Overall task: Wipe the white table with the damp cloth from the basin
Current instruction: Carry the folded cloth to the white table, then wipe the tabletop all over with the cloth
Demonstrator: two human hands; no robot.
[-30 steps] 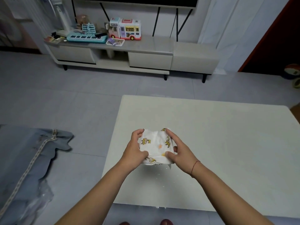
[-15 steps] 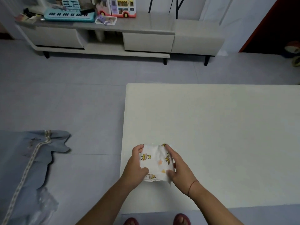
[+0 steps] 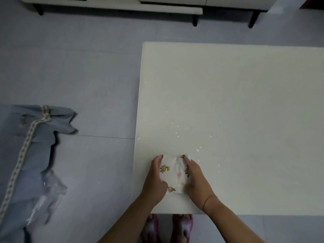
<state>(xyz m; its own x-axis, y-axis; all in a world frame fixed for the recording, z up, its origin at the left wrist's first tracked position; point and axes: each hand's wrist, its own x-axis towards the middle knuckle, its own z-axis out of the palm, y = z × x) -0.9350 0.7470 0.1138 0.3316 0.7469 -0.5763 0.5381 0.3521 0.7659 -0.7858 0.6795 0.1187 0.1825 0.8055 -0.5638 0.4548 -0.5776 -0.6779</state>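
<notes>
Here the folded white cloth [image 3: 173, 174], printed with small yellow animals, lies on the white table [image 3: 245, 102] near its front left corner, held between both hands. The left hand [image 3: 154, 179] curls its fingers round the cloth's left edge with the thumb on top, and the right hand [image 3: 197, 181], a red string [image 3: 208, 200] at its wrist, grips the right edge likewise. Small wet drops [image 3: 178, 127] glisten on the table just beyond the cloth, while a blue fabric [image 3: 26, 146] and a clear plastic bag [image 3: 50, 190] lie on the grey floor [image 3: 87, 76] to the left.
</notes>
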